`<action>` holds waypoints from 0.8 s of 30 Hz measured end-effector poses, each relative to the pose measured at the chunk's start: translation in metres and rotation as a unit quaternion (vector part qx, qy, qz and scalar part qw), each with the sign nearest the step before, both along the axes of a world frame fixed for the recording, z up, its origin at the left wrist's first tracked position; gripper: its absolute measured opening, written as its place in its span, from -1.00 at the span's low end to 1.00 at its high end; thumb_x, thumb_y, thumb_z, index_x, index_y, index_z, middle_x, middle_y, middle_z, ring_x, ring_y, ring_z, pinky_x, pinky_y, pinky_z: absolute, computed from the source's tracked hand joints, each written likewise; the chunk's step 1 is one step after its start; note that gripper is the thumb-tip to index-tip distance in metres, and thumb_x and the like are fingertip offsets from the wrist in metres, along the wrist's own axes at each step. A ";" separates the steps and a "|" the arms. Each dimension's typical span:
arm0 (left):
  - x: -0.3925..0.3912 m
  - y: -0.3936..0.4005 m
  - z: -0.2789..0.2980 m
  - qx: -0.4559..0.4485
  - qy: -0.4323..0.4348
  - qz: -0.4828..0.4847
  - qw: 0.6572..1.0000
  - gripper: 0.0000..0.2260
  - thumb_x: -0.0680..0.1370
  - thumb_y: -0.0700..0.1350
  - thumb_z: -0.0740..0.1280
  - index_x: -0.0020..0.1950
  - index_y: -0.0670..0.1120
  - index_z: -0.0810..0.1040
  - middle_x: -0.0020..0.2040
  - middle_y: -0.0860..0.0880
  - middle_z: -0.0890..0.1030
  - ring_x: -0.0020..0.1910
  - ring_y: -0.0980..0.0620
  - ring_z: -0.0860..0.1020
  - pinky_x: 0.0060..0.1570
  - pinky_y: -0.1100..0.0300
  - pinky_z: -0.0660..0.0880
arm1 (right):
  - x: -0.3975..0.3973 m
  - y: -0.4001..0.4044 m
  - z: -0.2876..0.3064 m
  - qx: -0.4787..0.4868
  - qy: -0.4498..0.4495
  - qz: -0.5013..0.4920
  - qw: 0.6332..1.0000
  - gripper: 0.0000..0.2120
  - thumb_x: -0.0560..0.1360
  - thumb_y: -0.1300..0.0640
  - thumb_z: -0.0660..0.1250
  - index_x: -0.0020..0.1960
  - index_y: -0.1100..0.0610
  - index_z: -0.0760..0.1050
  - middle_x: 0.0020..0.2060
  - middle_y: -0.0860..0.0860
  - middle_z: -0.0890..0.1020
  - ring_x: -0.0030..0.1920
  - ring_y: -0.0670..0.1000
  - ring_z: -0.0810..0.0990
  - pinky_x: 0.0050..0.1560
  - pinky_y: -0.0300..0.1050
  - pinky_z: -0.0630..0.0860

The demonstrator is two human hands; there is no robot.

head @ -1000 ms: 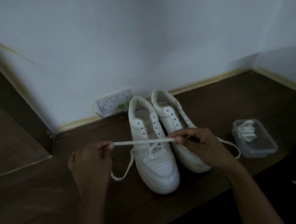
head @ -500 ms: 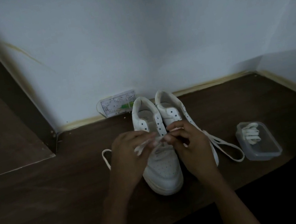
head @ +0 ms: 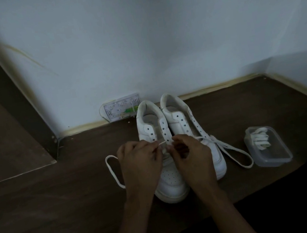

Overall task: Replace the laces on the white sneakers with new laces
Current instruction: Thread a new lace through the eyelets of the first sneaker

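Observation:
Two white sneakers stand side by side on the dark wooden surface, toes toward me. Over the left sneaker (head: 171,182) my left hand (head: 138,161) and my right hand (head: 192,155) meet at the lower eyelets, each pinching the white lace (head: 112,173). One end of the lace loops out to the left on the wood. The other end runs across the right sneaker (head: 181,118) and loops to the right. The upper eyelets of both shoes show bare.
A clear plastic container (head: 276,159) holding a bundled white lace sits at the right. A small white packet (head: 121,109) leans against the wall behind the shoes. The surface's front edge runs just below the shoes on the right.
A second ago my hands held the lace stretched wide across the shoes. They have come together over the left sneaker's eyelets, and the lace ends now trail slack on both sides.

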State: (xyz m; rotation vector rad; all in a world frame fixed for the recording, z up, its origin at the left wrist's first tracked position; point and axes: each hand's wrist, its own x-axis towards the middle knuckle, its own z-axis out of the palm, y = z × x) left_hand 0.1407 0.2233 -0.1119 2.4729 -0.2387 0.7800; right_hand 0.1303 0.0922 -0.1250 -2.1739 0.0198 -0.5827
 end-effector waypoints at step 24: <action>0.013 -0.007 -0.018 -0.028 -0.039 -0.004 0.999 -0.95 0.42 -0.06 0.45 -0.17 0.02 0.70 -0.24 0.11 0.63 -0.07 0.00 0.50 0.17 0.02 0.21 | -0.003 0.004 0.007 0.030 0.002 0.001 1.000 -0.76 0.50 0.16 0.39 0.16 0.13 0.60 -0.12 -0.17 0.60 -0.13 -0.32 0.53 -0.04 -0.53 0.42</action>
